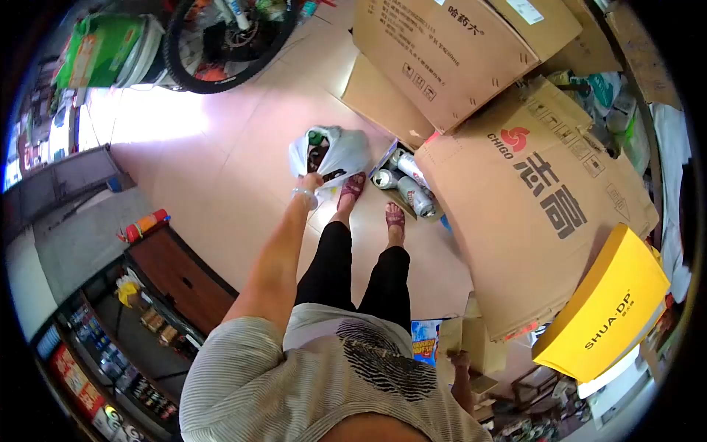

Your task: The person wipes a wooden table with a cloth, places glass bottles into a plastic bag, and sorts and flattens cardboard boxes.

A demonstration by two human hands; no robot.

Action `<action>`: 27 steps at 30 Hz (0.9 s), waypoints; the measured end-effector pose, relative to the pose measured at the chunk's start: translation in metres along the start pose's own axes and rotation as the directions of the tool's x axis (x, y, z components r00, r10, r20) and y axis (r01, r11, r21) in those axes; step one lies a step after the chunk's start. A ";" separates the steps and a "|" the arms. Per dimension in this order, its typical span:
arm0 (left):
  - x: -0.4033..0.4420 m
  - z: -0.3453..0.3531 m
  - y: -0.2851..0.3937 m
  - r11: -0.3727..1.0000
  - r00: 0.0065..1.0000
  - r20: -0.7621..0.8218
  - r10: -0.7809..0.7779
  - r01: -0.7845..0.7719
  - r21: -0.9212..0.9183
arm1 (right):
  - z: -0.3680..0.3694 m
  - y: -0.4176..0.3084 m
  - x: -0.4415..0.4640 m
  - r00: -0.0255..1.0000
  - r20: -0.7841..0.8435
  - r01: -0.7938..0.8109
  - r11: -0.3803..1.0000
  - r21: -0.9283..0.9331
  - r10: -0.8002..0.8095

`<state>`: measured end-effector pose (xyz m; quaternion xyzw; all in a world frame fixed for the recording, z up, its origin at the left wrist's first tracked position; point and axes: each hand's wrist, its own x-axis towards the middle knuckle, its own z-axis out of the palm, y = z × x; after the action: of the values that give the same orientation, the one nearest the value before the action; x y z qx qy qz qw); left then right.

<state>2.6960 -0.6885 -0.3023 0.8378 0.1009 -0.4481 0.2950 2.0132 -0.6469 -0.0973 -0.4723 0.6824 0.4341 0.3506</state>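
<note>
My left hand [312, 180] is closed around the top of a white plastic bag [350, 149], just above the floor. Inside the bag's mouth show dark brown contents and something green. A bracelet circles the left wrist. At the lower right, my right hand [460, 361] is in shadow against a small cardboard box [482, 346] with raised flaps. Its fingers are too dark to tell whether they grip the box. Beside my feet, an open carton [403, 214] holds several crushed drink cans [416, 196].
Large cardboard boxes [456, 55] and a flattened carton [530, 184] crowd the right, with a yellow box [604, 309] below. A bicycle wheel [272, 62] stands at the top. A fire extinguisher [143, 225] and cabinet [177, 276] are left; a blue packet [425, 340] lies near my waist.
</note>
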 end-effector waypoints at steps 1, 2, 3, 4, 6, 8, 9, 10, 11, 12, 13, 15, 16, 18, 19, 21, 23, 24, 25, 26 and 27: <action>0.008 0.007 0.013 0.997 0.996 0.054 0.073 -0.075 0.035 | 0.010 -0.010 -0.006 1.000 -0.021 0.001 1.000 0.012 -0.001; 0.022 0.016 0.024 0.998 0.997 0.075 0.027 -0.023 -0.054 | 0.018 -0.023 -0.015 0.998 -0.055 -0.003 1.000 0.024 0.004; 0.033 0.026 0.034 0.989 0.995 0.096 -0.019 0.033 -0.144 | 0.030 -0.032 -0.023 0.995 -0.096 -0.009 1.000 0.018 0.011; 0.042 0.036 0.041 0.990 0.990 0.133 -0.035 0.053 -0.132 | 0.041 -0.041 -0.029 0.985 -0.173 -0.016 1.000 -0.001 0.016; 0.042 0.055 0.058 0.995 0.980 0.197 -0.034 0.052 -0.088 | 0.046 -0.064 -0.037 0.993 -0.061 -0.093 0.987 0.133 0.102; 0.029 0.068 0.080 0.996 0.979 0.187 -0.081 0.071 0.058 | 0.063 -0.069 -0.038 0.985 -0.147 0.100 0.990 0.097 -0.085; 0.031 0.070 0.080 0.987 0.973 0.229 -0.018 -0.019 0.158 | 0.078 -0.063 -0.032 0.988 -0.144 0.065 0.992 0.109 -0.049; 0.036 0.071 0.076 0.962 0.960 0.276 0.038 -0.110 0.250 | 0.082 -0.068 -0.032 0.990 -0.141 0.031 0.992 0.119 -0.014; 0.043 0.074 0.073 0.921 0.941 0.326 0.092 -0.205 0.332 | 0.086 -0.073 -0.028 0.990 -0.140 0.000 0.992 0.128 0.018; 0.042 0.078 0.078 0.905 0.949 0.300 0.094 -0.207 0.371 | 0.085 -0.079 -0.028 0.986 -0.169 0.019 0.988 0.155 0.008; 0.040 0.081 0.081 0.888 0.957 0.274 0.096 -0.207 0.410 | 0.084 -0.083 -0.030 0.980 -0.198 0.037 0.983 0.182 0.000; 0.043 0.089 0.074 0.858 0.963 0.218 0.156 -0.241 0.453 | 0.079 -0.088 -0.033 0.989 -0.133 -0.029 0.971 0.238 0.062; 0.048 0.093 0.068 0.846 0.959 0.184 0.217 -0.279 0.454 | 0.073 -0.092 -0.031 0.992 -0.041 -0.108 0.960 0.260 0.123; 0.057 0.097 0.070 0.746 0.934 0.259 0.245 -0.352 0.565 | 0.070 -0.096 -0.031 0.992 -0.065 -0.095 0.974 0.206 0.111; 0.061 0.098 0.075 0.819 0.945 0.262 0.194 -0.303 0.488 | 0.072 -0.097 -0.032 0.984 -0.118 -0.107 0.973 0.204 0.133; 0.066 0.102 0.085 0.930 0.955 0.284 0.083 -0.177 0.321 | 0.075 -0.098 -0.032 0.959 -0.221 -0.136 0.971 0.196 0.178; 0.089 0.111 0.083 0.945 0.978 0.182 0.100 -0.151 0.290 | 0.062 -0.099 -0.036 0.976 -0.120 -0.142 0.950 0.278 0.181; 0.085 0.115 0.092 0.908 0.972 0.175 0.156 -0.211 0.362 | 0.059 -0.101 -0.036 0.982 -0.067 -0.150 0.936 0.317 0.179; 0.079 0.116 0.101 0.862 0.962 0.173 0.210 -0.265 0.432 | 0.062 -0.100 -0.035 0.981 -0.068 -0.153 0.948 0.280 0.179; 0.087 0.120 0.101 0.842 0.952 0.235 0.198 -0.288 0.457 | 0.065 -0.099 -0.036 0.982 -0.070 -0.156 0.958 0.240 0.178; 0.090 0.122 0.105 0.822 0.937 0.295 0.187 -0.314 0.476 | 0.068 -0.098 -0.035 0.982 -0.073 -0.155 0.967 0.201 0.173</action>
<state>2.7094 -0.8532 -0.3848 0.8328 -0.1702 -0.5114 0.1262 2.1214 -0.5894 -0.1175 -0.3968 0.7733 0.3711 0.3269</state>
